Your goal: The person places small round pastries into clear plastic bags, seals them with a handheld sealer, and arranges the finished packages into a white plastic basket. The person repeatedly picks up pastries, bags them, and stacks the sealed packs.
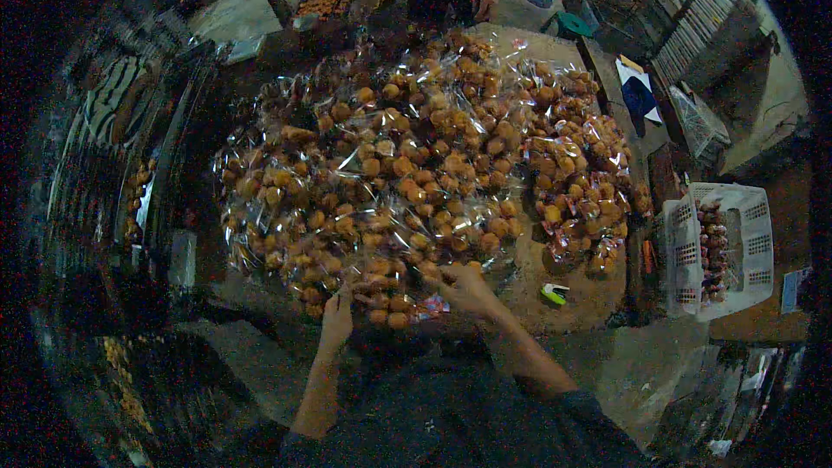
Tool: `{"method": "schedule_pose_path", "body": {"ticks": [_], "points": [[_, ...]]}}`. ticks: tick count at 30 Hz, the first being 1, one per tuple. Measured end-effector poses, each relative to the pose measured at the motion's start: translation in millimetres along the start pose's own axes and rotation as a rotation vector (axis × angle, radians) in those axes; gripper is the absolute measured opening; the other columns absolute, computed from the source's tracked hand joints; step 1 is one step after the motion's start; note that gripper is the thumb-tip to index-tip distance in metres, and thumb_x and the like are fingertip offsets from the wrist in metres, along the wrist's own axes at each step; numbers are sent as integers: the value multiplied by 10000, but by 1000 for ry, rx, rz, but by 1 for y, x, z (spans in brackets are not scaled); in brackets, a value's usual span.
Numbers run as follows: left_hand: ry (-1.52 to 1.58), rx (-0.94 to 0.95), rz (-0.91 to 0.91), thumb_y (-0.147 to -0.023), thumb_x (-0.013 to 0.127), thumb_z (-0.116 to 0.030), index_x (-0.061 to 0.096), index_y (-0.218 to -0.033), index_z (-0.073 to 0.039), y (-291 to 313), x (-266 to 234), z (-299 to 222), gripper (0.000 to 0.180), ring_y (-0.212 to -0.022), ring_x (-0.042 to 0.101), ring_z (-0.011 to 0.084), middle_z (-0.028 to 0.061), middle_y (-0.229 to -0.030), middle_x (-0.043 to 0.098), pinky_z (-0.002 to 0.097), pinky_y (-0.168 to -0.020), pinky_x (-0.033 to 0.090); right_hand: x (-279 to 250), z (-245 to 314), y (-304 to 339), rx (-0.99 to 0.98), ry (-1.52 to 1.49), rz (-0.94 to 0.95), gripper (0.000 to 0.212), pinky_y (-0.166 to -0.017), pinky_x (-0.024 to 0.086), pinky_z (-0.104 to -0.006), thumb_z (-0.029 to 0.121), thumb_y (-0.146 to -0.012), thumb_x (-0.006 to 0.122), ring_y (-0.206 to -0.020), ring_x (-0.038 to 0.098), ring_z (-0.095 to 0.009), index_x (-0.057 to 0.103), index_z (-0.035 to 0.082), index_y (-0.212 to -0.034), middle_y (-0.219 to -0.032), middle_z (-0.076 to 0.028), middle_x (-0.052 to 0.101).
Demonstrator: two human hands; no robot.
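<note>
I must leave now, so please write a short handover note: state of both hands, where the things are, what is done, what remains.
Left hand: pinching the near edge of a clear packet of round buns.
Right hand: gripping the same packet's other end.
Pile of filled packets covers the table. Small green-and-white tool lies right of the hands. White basket on the right holds a few packets.
Done: many packets filled.
Left: the packet in hand.

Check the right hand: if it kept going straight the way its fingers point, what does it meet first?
The right hand points up and left into the heap of clear packets of brown round snacks. Its fingertips already seem to touch the nearest packet at the heap's near edge, so that comes first, though depth is hard to judge.
</note>
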State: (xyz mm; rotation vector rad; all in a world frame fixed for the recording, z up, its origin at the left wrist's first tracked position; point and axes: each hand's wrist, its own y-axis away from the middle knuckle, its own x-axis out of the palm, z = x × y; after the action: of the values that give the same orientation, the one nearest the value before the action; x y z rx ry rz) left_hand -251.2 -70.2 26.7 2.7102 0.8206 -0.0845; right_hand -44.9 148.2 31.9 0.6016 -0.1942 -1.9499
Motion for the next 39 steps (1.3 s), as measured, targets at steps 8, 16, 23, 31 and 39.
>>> {"method": "schedule_pose_path", "body": {"ticks": [8, 16, 23, 31, 39], "points": [[31, -273, -37, -1102, 395, -471, 683, -960, 23, 50, 87, -16, 589, -568, 519, 118, 4, -615, 475, 308, -618, 493, -29, -114, 24, -68, -265, -491, 292, -853, 511, -304, 305, -1066, 555, -947, 617, -145, 646, 35, -1129, -1017, -56, 658], [72, -365, -11, -1101, 417, -446, 678, -902, 6, 42, 80, 5, 559, -578, 510, 106, -9, -613, 465, 294, -581, 441, -86, -220, -20, 200, -477, -838, 373, -723, 482, -327, 398, -1041, 596, -817, 593, -147, 643, 31, -1085, -876, -42, 626], [99, -290, 26, -1087, 434, -487, 663, -854, -5, 13, 59, 8, 582, -560, 494, 92, -10, -623, 503, 276, -552, 423, -98, -145, -3, 161, -303, -787, 384, -617, 448, -321, 399, -1059, 552, -705, 569, -116, 627, 25, -1012, -787, -11, 588], [201, -345, 133, -1069, 458, -527, 651, -838, -36, -9, 63, 11, 576, -546, 465, 81, -27, -606, 470, 269, -539, 401, -86, -132, -10, 18, -83, -1037, 314, -719, 435, -298, 346, -1059, 554, -810, 523, -113, 599, 35, -1035, -870, -16, 564], [24, -203, -44, -1077, 442, -518, 630, -816, -36, 19, 107, 10, 580, -537, 416, 72, -39, -590, 420, 274, -524, 383, -101, -127, -1, 74, -364, -874, 460, -751, 455, -305, 461, -1069, 514, -831, 529, -122, 594, 19, -969, -860, -8, 569]]}}
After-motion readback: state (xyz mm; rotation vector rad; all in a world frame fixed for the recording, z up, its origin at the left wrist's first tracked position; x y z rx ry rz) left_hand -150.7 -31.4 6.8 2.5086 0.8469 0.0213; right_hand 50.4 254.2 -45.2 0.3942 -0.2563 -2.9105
